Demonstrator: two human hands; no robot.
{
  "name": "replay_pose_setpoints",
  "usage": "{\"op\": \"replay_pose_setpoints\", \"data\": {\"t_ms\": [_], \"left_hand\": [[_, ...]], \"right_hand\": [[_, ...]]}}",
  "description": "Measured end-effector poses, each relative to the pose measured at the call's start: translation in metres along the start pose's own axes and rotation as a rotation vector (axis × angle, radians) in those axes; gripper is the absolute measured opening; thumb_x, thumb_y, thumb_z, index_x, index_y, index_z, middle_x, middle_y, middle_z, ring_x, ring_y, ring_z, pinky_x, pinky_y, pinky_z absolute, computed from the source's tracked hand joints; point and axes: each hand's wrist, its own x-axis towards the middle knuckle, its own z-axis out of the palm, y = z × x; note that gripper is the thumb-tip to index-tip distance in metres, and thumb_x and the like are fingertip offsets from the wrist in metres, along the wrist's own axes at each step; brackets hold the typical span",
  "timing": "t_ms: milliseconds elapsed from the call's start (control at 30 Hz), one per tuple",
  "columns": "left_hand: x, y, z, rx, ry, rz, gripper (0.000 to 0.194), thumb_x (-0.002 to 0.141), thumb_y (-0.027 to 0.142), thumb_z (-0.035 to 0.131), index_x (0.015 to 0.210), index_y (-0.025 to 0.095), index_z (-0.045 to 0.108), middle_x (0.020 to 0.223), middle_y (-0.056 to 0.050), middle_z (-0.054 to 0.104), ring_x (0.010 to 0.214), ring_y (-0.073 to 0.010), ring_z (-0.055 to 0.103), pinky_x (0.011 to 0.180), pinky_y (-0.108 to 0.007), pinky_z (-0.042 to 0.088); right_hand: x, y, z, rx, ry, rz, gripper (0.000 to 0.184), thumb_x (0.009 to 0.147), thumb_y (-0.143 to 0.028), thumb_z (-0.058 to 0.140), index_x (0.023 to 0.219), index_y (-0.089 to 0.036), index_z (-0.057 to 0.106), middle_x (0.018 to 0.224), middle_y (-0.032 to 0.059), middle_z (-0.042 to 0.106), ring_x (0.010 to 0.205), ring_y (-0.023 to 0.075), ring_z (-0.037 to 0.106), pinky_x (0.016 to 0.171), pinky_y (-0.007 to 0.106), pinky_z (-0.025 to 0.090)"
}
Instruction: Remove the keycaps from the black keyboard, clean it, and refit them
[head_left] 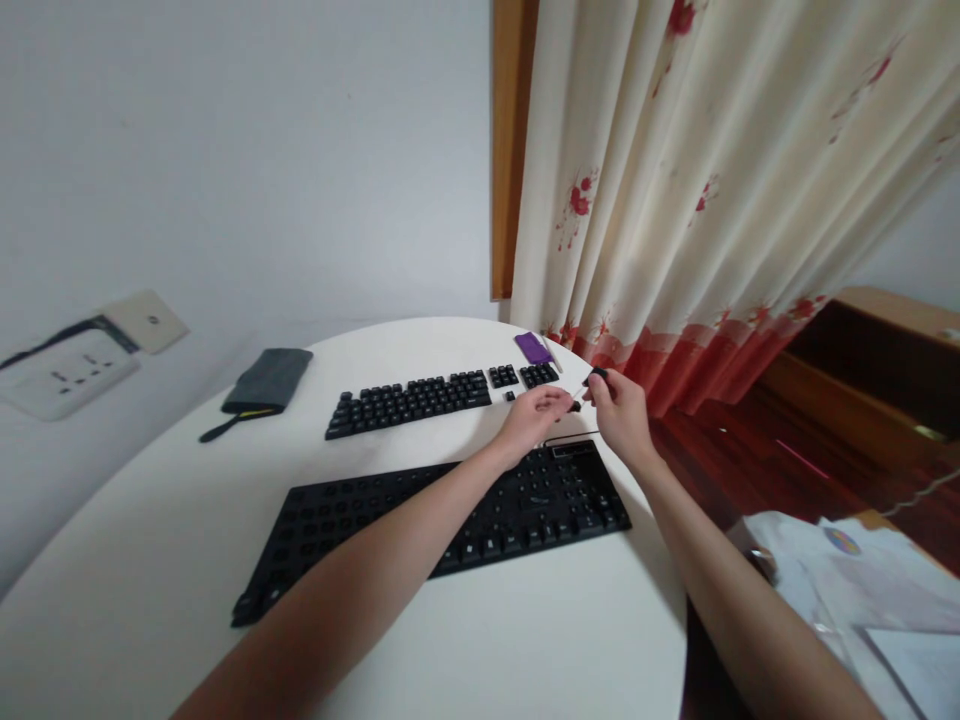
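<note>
Above the far right corner of the black keyboard (525, 500), my two hands meet. My right hand (621, 408) is closed around the black handle of a keycap puller (595, 376), whose thin wires point toward my left hand. The fingers of my left hand (538, 415) are curled and pinched near the wire ends. A small black piece (575, 407), keycap-like, shows by those fingertips; whether they grip it I cannot tell. Many sockets on the keyboard are without caps, while some caps sit along its near edge. My left forearm hides part of it.
Removed keycaps (412, 400) lie in rows behind the keyboard, with smaller groups (538, 375) to their right. A purple item (533, 348) lies near the far edge. A grey pouch (268, 380) is at left on the round white table (450, 650). Papers (885, 570) lie at right.
</note>
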Motion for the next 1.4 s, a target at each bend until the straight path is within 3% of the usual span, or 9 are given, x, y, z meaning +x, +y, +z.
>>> {"op": "replay_pose_setpoints", "data": {"t_ms": [133, 333, 567, 833, 967, 1233, 1400], "left_hand": [[0.005, -0.006, -0.008, 0.004, 0.090, 0.038, 0.024, 0.069, 0.021, 0.080, 0.086, 0.012, 0.067, 0.080, -0.005, 0.070, 0.073, -0.0127, 0.062, 0.072, -0.025, 0.049], [0.011, -0.018, -0.010, 0.124, 0.079, 0.022, 0.015, 0.070, 0.006, 0.075, 0.083, 0.011, 0.069, 0.079, -0.004, 0.071, 0.070, -0.0116, 0.062, 0.071, -0.025, 0.050], [0.012, -0.021, -0.012, 0.223, 0.120, 0.054, 0.014, 0.075, 0.004, 0.072, 0.086, 0.012, 0.073, 0.083, -0.007, 0.075, 0.076, -0.0163, 0.068, 0.078, -0.031, 0.055], [0.009, -0.023, -0.008, 0.310, 0.090, 0.089, 0.024, 0.077, 0.003, 0.071, 0.097, 0.015, 0.075, 0.090, -0.008, 0.076, 0.079, -0.0167, 0.070, 0.080, -0.032, 0.057], [0.009, -0.026, -0.008, 0.391, 0.059, 0.203, 0.032, 0.078, 0.004, 0.071, 0.106, 0.017, 0.072, 0.100, -0.007, 0.072, 0.076, -0.0147, 0.068, 0.078, -0.031, 0.056], [0.004, -0.019, -0.010, 0.478, -0.017, 0.314, 0.031, 0.082, 0.006, 0.067, 0.109, 0.021, 0.072, 0.102, -0.005, 0.067, 0.079, -0.0146, 0.064, 0.079, -0.029, 0.053], [0.003, -0.012, -0.012, 0.563, -0.068, 0.380, 0.023, 0.083, 0.007, 0.066, 0.100, 0.020, 0.075, 0.096, -0.006, 0.068, 0.088, -0.0184, 0.063, 0.086, -0.032, 0.050]], "right_hand": [[0.012, 0.011, 0.025, -0.007, -0.028, -0.075, 0.032, 0.094, -0.043, 0.047, 0.077, -0.019, 0.058, 0.065, 0.0019, 0.061, 0.060, 0.0163, 0.055, 0.059, 0.027, 0.040], [-0.006, 0.030, 0.031, -0.003, 0.033, -0.005, 0.034, 0.094, -0.044, 0.046, 0.075, -0.019, 0.058, 0.068, 0.0018, 0.062, 0.062, 0.0156, 0.054, 0.062, 0.027, 0.041], [-0.008, 0.037, 0.030, 0.166, -0.109, 0.164, 0.044, 0.091, -0.056, 0.049, 0.078, -0.016, 0.063, 0.070, 0.0086, 0.070, 0.059, 0.0183, 0.063, 0.054, 0.028, 0.045], [-0.006, 0.030, 0.024, 0.061, -0.067, 0.069, 0.039, 0.089, -0.046, 0.052, 0.069, -0.016, 0.065, 0.059, 0.0047, 0.065, 0.054, 0.0160, 0.058, 0.055, 0.027, 0.044], [-0.004, 0.031, 0.022, 0.034, -0.079, 0.045, 0.040, 0.089, -0.045, 0.052, 0.067, -0.015, 0.066, 0.056, 0.0027, 0.061, 0.052, 0.0146, 0.054, 0.052, 0.026, 0.041], [-0.003, 0.036, 0.022, 0.059, -0.089, 0.045, 0.041, 0.089, -0.045, 0.053, 0.064, -0.015, 0.063, 0.053, 0.0009, 0.056, 0.050, 0.0135, 0.050, 0.050, 0.025, 0.037], [-0.004, 0.038, 0.024, 0.096, -0.093, 0.089, 0.041, 0.088, -0.047, 0.054, 0.065, -0.014, 0.064, 0.058, 0.0041, 0.064, 0.053, 0.0154, 0.056, 0.052, 0.026, 0.041]]}}
